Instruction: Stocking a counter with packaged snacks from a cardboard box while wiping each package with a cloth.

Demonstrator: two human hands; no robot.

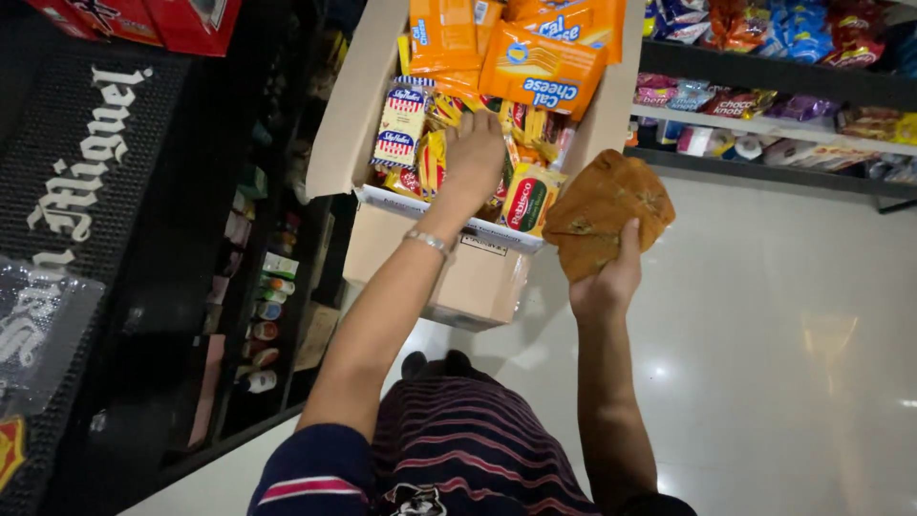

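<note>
Snack packets (449,134) fill the open carton (478,277) in the upper middle of the frame. My left hand (475,153) reaches into it, palm down and fingers curled over the packets; whether it grips one already I cannot tell. My right hand (604,282), just right of the carton, is closed on some brown packets (604,210). To do this well, I judge I should pinch one packet by its edge and lift it straight, so that the neighbours do not spill over the low front wall.
</note>
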